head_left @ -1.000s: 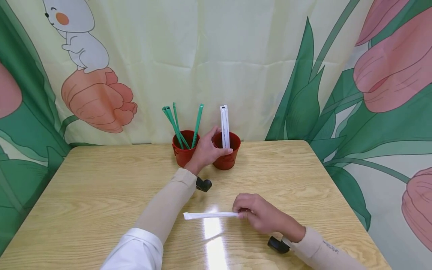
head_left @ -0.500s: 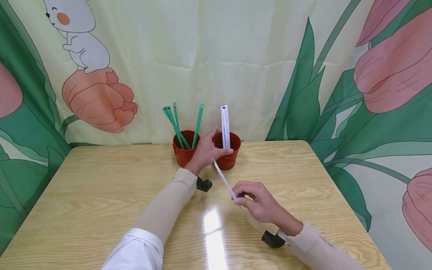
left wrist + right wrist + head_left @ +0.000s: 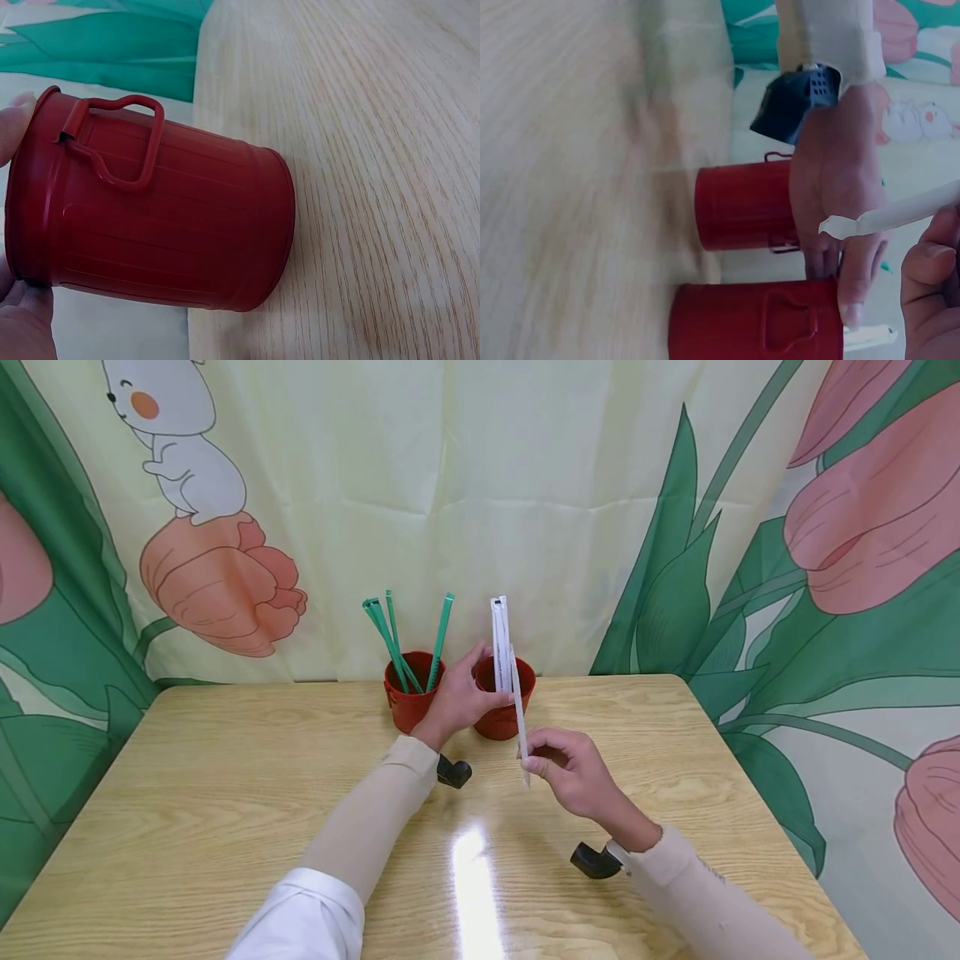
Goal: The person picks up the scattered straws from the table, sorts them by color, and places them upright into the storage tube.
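My left hand (image 3: 462, 695) holds the rim of the right red bucket (image 3: 501, 727), with fingers and thumb on opposite sides in the left wrist view. Several white wrapped straws (image 3: 498, 643) stand in that bucket. My right hand (image 3: 573, 770) pinches another white wrapped straw (image 3: 519, 714) near its lower end. Almost upright, this straw crosses in front of the right bucket's rim in the head view. Its crimped paper tip (image 3: 841, 227) shows in the right wrist view. Beside the left hand stands a second red bucket (image 3: 407, 715), holding several green wrapped straws (image 3: 442, 639).
Both buckets stand near the far edge of the wooden table (image 3: 225, 793). A curtain (image 3: 360, 527) printed with tulips and a white animal hangs right behind it. A black wrist camera (image 3: 453, 772) sits under the left wrist, another black camera (image 3: 596, 861) by the right.
My right hand has moved forward, toward the right bucket, swinging the straw from lying sideways to nearly upright. My left hand stays on the bucket's rim.
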The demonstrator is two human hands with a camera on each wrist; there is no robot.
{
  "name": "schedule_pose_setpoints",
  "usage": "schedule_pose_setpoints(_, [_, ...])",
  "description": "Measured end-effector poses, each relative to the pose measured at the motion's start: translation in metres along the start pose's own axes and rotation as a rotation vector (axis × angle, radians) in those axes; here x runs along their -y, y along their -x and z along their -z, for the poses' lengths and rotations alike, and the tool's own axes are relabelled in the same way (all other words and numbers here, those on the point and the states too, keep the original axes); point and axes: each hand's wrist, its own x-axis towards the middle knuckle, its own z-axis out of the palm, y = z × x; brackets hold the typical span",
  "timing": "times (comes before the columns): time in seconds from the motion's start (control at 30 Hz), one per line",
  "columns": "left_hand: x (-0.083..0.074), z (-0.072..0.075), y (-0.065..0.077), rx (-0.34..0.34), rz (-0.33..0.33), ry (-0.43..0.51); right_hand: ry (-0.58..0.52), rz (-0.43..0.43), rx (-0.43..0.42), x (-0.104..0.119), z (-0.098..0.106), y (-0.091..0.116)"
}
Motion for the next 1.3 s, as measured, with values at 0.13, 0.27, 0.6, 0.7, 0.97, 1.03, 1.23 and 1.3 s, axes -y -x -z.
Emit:
schedule_pose_setpoints(0.13, [0.000,-0.001,0.000,0.002,-0.004,0.006,0.003,0.005,-0.046,-0.003,0.003,-0.007])
schedule_pose_setpoints(0.27, [-0.001,-0.001,0.001,0.000,-0.002,0.006,0.032,-0.010,-0.083,-0.004,0.007,-0.015])
schedule_pose_setpoints(0.6, [0.000,-0.001,0.000,0.005,-0.009,0.007,0.101,-0.112,-0.162,-0.010,0.018,-0.043])
schedule_pose_setpoints(0.7, [-0.001,-0.001,-0.001,0.009,-0.017,0.011,0.123,-0.144,-0.191,-0.012,0.022,-0.054])
schedule_pose_setpoints(0.97, [-0.001,0.000,-0.001,0.004,-0.033,0.023,0.137,-0.185,-0.245,-0.019,0.032,-0.080])
schedule_pose_setpoints(1.03, [-0.001,0.000,0.000,0.004,-0.038,0.020,0.151,-0.204,-0.267,-0.022,0.034,-0.086])
schedule_pose_setpoints(1.23, [-0.003,0.000,0.000,0.009,-0.029,0.018,0.199,-0.250,-0.304,-0.035,0.034,-0.097])
schedule_pose_setpoints(1.3, [-0.004,0.000,0.000,0.007,-0.029,0.008,0.215,-0.268,-0.307,-0.039,0.033,-0.098])
